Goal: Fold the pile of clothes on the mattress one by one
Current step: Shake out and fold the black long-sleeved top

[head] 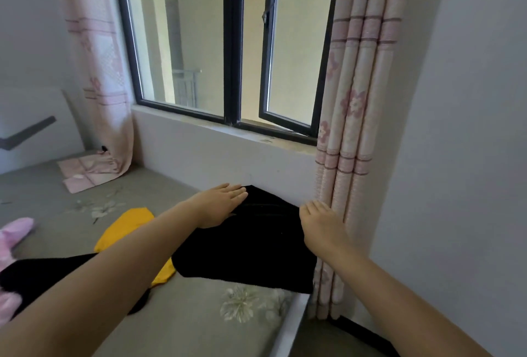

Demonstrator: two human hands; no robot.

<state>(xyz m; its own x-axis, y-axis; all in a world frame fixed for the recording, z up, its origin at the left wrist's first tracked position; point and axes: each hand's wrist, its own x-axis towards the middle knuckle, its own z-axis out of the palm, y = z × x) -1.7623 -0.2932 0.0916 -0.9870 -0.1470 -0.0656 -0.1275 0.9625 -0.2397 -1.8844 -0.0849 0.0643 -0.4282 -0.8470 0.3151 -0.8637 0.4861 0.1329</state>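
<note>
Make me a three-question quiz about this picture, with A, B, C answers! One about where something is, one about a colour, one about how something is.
1. Where does the black garment lie?
A. on the windowsill
B. on the mattress below the window
C. on the floor
2. What colour is the cloth under the left forearm?
A. yellow
B. green
C. blue
3. How is the left hand?
A. a fist
B. flat on the black garment
C. holding the curtain

Answers: B, it lies on the mattress by the wall; A, plainly yellow; B, straight fingers rest on it.
</note>
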